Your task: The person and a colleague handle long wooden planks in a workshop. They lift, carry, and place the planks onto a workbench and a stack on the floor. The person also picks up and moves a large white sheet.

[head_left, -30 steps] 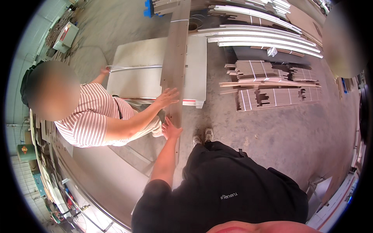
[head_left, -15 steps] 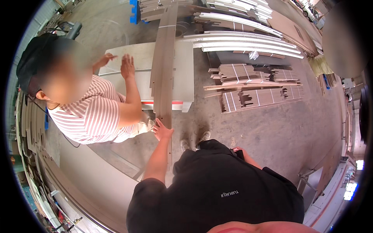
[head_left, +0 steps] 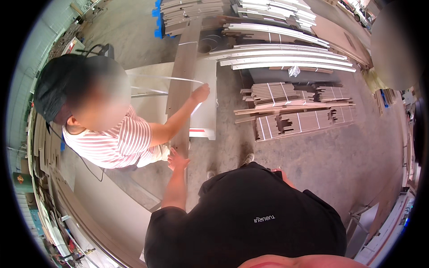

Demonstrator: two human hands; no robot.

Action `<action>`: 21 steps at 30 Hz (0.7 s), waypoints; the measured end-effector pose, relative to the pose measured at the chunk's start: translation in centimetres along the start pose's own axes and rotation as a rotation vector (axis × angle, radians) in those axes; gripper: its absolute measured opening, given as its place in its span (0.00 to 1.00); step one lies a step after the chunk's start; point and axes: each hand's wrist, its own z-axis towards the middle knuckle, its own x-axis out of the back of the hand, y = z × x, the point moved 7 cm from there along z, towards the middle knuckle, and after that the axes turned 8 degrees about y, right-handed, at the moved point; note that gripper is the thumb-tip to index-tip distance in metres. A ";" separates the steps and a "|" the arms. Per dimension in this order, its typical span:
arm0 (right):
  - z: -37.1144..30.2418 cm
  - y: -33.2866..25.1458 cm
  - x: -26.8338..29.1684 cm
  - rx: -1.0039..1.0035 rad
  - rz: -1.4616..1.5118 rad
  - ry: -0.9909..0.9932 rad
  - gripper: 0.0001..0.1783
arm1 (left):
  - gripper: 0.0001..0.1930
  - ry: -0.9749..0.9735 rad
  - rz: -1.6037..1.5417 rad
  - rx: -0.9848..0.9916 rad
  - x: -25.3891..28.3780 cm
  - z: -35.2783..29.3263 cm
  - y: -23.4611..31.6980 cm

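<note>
A stack of long brown boards (head_left: 182, 71) lies across a white machine table (head_left: 208, 105), its near end reaching past the table toward me. On that end rests my left hand (head_left: 178, 161), fingers spread over the top face. My right hand (head_left: 278, 171) is by my right side, mostly hidden by my black shirt; its fingers cannot be made out. To the left stands a co-worker in a striped shirt and dark cap. The co-worker's hand (head_left: 200, 93) grips a white strap (head_left: 172, 78), which passes over the boards.
Bundled brown panels (head_left: 306, 123) lie on the concrete floor to the right. Long white strips (head_left: 290, 56) are piled behind them. More boards (head_left: 190, 11) sit at the far side by a blue pallet (head_left: 157, 20). A large pale panel (head_left: 105, 192) is at the lower left.
The co-worker's hand has reached right across the boards and now holds a white strap over them. My left hand stays on the boards' near end; the view has shifted slightly.
</note>
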 end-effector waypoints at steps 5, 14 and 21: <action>3.6 2.0 4.7 0.029 -0.008 -0.018 0.14 | 0.64 -0.005 0.043 0.093 0.2 0.0 0.7; 9.2 5.5 14.0 0.189 -0.057 -0.077 0.15 | 0.49 0.069 -0.141 0.209 -1.0 -0.4 1.8; 9.4 -5.2 10.6 -0.011 -0.281 0.042 0.20 | 0.45 0.061 -0.133 0.197 -1.5 0.8 0.4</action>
